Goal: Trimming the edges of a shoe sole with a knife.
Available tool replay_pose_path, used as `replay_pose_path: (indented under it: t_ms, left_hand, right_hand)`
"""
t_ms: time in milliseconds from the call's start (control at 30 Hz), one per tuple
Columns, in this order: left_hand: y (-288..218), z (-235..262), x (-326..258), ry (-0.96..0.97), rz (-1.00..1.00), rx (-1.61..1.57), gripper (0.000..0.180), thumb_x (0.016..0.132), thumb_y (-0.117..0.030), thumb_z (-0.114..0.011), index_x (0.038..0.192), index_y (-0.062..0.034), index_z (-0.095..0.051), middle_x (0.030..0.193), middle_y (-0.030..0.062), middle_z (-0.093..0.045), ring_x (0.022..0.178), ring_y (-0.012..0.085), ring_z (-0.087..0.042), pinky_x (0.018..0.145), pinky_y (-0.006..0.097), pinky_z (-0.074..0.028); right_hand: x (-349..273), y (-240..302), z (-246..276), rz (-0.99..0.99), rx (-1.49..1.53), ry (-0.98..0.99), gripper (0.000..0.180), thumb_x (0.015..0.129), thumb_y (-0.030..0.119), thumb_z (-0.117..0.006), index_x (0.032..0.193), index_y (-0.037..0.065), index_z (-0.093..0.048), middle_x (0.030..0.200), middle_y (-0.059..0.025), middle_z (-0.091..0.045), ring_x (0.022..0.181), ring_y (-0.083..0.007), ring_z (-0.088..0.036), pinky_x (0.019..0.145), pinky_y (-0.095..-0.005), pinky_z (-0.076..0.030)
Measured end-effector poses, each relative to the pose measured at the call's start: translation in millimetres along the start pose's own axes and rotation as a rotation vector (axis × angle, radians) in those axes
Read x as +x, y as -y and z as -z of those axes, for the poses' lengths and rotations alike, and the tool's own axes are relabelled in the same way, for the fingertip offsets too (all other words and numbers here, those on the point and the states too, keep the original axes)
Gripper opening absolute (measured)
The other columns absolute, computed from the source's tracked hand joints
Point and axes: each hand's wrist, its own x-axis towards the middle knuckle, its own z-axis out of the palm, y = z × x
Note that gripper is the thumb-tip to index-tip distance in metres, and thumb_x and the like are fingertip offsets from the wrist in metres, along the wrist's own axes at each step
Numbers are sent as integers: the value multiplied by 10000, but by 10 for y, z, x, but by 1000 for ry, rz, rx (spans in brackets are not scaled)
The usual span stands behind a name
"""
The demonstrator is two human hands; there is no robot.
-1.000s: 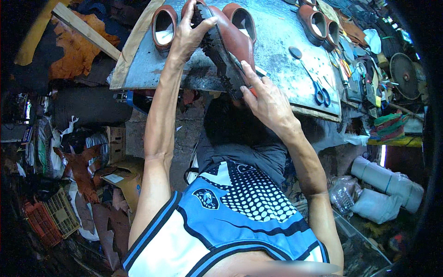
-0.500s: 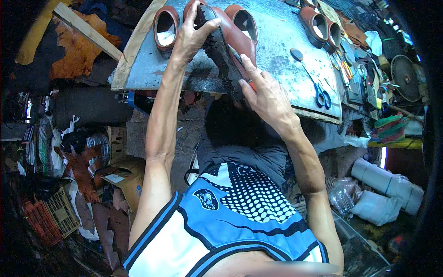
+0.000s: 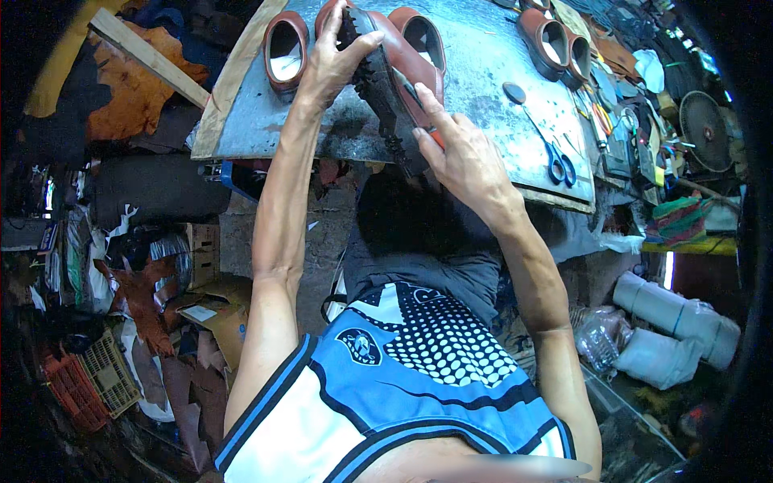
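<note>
A brown leather shoe (image 3: 394,44) is tilted on its side over the near edge of the workbench, its black ragged-edged sole (image 3: 374,92) turned toward the left. My left hand (image 3: 332,68) is closed round the sole and the toe part, thumb across the sole. In my right hand (image 3: 467,161) is a slim knife (image 3: 407,85) with a red handle, index finger stretched along it. Its blade lies against the seam between sole and upper. Fingers hide part of the handle.
Brown shoes stand on the blue-grey workbench (image 3: 483,105): one at the left (image 3: 286,52), one behind the held shoe (image 3: 421,36), a pair (image 3: 555,44) at the right. Blue-handled scissors (image 3: 557,161) and a dark oval piece (image 3: 514,93) lie near tools. Leather scraps and crates (image 3: 113,378) fill the left floor.
My right hand has shifted slightly farther up along the shoe's edge with the knife, and more of the blade shows. The left hand and shoe stay nearly in place.
</note>
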Motion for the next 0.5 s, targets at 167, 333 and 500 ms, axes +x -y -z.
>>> replay_pose_path:
  t_ms: [167,333,500]
  left_hand:
    - [-23,-15,18,27,39,-51,921,867,-343,-752,1566,0,-259,1446,165,-464,1300,232,-470,1048,332,-420]
    - [-26,-6,6,33,34,-28,925,869,-346,-753,1568,0,-256,1453,162,-457,1315,232,-454,1055,333,-414]
    - [-24,-11,10,35,71,-93,931,873,-347,-754,1576,-12,-244,1458,160,-450,1312,237,-456,1052,331,-415]
  right_hand:
    - [-96,-136,-80,59,21,-32,636,984,326,-588,1560,228,-335,1040,-291,-614,884,-459,-673,784,-531,-546]
    - [-244,-118,-65,6,-42,35,664,990,302,-594,1580,233,-298,1032,-248,-622,909,-421,-649,825,-502,-518]
    - [-331,-103,-47,-68,-34,110,675,986,313,-604,1580,241,-294,990,-235,-614,871,-416,-644,811,-508,-516]
